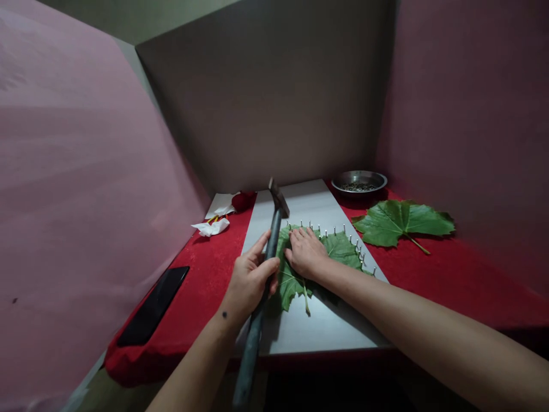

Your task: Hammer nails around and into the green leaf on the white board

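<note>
My left hand [253, 273] is wrapped around the handle of a hammer [271, 243], whose head points up and away from me. A large green leaf [294, 286] lies on a white board [295, 337], its stem toward me. My right hand [307, 252] rests on the leaf with its fingers stretched out, pressing near the far edge. Several nails [335, 230] stand upright along the leaf's far and right edges. Part of the leaf is hidden under my right hand and forearm.
A metal bowl [359, 183] with many nails stands at the back right. A second green leaf [403, 220] lies on the red cloth [450, 274]. On the left are a black phone [154, 306], crumpled white tissue [212, 228] and a red ball-like item [243, 201]. Walls enclose three sides.
</note>
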